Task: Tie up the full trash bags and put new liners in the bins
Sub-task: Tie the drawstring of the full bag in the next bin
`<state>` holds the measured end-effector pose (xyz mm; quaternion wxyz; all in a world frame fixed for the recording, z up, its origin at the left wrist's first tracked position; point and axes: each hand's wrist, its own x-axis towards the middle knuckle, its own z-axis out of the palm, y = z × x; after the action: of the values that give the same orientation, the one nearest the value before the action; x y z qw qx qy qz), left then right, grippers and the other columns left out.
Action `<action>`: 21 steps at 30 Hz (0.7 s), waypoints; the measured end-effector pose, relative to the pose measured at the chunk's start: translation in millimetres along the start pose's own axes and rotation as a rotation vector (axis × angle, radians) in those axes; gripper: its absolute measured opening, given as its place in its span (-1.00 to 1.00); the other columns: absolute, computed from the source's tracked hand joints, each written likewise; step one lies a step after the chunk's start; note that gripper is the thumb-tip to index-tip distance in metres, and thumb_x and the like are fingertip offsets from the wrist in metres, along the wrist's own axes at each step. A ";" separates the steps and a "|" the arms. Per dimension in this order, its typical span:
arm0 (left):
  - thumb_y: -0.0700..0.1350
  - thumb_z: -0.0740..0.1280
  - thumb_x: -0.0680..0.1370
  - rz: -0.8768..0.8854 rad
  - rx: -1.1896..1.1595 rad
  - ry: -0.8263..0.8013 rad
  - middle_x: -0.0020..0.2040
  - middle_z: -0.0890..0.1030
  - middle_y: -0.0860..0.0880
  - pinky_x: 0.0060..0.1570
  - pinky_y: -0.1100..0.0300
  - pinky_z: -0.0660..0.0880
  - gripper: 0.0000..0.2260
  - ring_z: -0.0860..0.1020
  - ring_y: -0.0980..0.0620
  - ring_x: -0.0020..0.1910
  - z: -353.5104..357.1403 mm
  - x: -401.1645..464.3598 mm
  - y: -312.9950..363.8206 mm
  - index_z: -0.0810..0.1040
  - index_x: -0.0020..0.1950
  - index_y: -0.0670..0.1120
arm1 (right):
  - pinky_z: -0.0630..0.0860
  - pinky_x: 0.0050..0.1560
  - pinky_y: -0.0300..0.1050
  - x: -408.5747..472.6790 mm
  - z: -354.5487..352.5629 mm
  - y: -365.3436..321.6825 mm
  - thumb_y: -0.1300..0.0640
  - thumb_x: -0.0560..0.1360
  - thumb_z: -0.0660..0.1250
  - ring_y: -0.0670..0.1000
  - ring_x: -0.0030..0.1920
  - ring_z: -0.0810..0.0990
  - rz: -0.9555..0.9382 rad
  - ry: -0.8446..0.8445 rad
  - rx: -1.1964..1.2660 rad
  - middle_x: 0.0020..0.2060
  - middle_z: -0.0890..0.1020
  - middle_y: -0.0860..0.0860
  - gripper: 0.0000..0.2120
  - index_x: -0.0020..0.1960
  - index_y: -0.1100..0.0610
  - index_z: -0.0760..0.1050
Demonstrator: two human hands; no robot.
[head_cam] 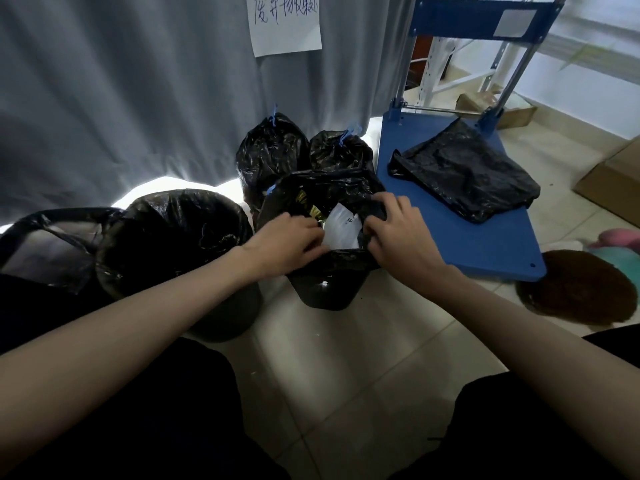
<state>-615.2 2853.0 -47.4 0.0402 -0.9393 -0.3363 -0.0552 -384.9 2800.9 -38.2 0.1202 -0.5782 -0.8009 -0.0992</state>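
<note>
At my far left a bin (45, 244) stands with its black liner slack over the rim, and just beside it a second bin (176, 244) is already lined. My left hand (287, 242) pinches the near-left rim of the full trash bag (325, 285), which sits open on the floor in front of me — white paper (343, 226) and a yellow wrapper (311, 206) show in its mouth. My right hand (398, 233) curls over the right rim, fingers (375, 225) gripping the gathered plastic. Behind it stand two tied bags (273, 157) with blue ties. To the right, a flat spare liner (464, 174) lies on the blue cart (485, 244). The risk, as I judge it: if I pull the rims together too hard, the thin plastic could tear, or the paper could snag in the knot — leaving the bag half open.
</note>
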 end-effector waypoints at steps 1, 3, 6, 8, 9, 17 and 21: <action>0.21 0.16 0.58 0.026 0.012 -0.030 -0.08 0.53 0.06 -0.06 0.11 0.43 -0.69 0.54 0.05 -0.07 4.5 0.3 4.7 0.52 -0.04 0.01 | 0.31 -0.02 -0.07 0.1 1.6 -1.1 0.12 0.52 0.25 0.13 0.13 0.40 -0.064 0.006 0.013 0.19 0.48 0.11 -0.84 -0.02 0.14 0.58; 0.31 0.21 0.49 0.045 0.070 -0.093 -0.03 0.50 0.08 -0.01 0.13 0.39 -0.62 0.52 0.06 -0.03 14.0 0.0 10.3 0.49 0.04 0.03 | 0.25 -0.06 -0.14 -0.1 6.7 -0.9 0.04 0.50 0.28 0.03 0.02 0.40 -0.162 -0.053 0.074 0.01 0.49 0.01 -0.88 -0.05 0.06 0.54; 0.33 0.32 0.38 0.046 0.188 -0.143 0.06 0.48 0.07 0.00 0.15 0.31 -0.48 0.49 0.05 0.04 21.5 -0.4 12.0 0.43 0.20 0.04 | 0.25 -0.06 -0.16 -3.5 15.7 1.7 -0.16 0.46 0.30 -0.04 -0.05 0.36 -0.214 -0.184 0.099 -0.08 0.43 -0.08 -0.79 -0.06 -0.04 0.45; 0.20 0.35 0.41 0.049 0.221 -0.134 0.08 0.51 0.05 0.01 0.14 0.31 -0.54 0.52 0.02 0.08 21.5 0.9 11.5 0.42 0.22 0.03 | 0.28 -0.06 -0.15 -6.3 19.9 2.6 -0.24 0.41 0.32 -0.05 -0.06 0.34 -0.219 -0.239 0.087 -0.08 0.41 -0.10 -0.71 -0.06 -0.06 0.39; 0.12 0.35 0.43 0.043 0.218 -0.133 0.09 0.53 0.04 0.03 0.14 0.31 -0.60 0.53 0.01 0.10 20.1 2.5 10.7 0.43 0.22 0.02 | 0.29 -0.06 -0.14 -6.8 21.1 2.8 -0.25 0.39 0.34 -0.05 -0.06 0.33 -0.218 -0.259 0.081 -0.07 0.40 -0.10 -0.69 -0.05 -0.07 0.38; -0.09 0.34 0.49 -0.279 -0.280 -0.045 -0.15 0.61 0.05 -0.05 0.03 0.52 -0.92 0.59 -0.01 -0.11 -10.5 13.2 -2.4 0.53 -0.02 0.02 | 0.32 -0.02 -0.10 -1.3 19.9 1.4 0.00 0.55 0.26 0.01 -0.02 0.41 -0.115 -0.216 0.150 -0.03 0.48 -0.01 -0.84 0.04 0.06 0.52; -0.13 0.27 0.56 -0.305 -0.316 0.013 -0.10 0.64 0.03 -0.01 -0.01 0.52 -0.89 0.59 0.00 -0.08 -17.7 13.2 -7.3 0.52 0.06 0.01 | 0.46 -0.02 0.04 8.5 13.1 0.9 0.11 0.60 0.21 0.07 -0.10 0.54 0.085 -0.219 0.456 -0.15 0.59 0.07 -0.81 -0.07 0.18 0.54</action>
<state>-611.1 2864.9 -27.8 -0.1142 -0.8717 -0.4616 -0.1186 -387.6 2812.8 -48.0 0.1640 -0.5764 -0.7858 0.1526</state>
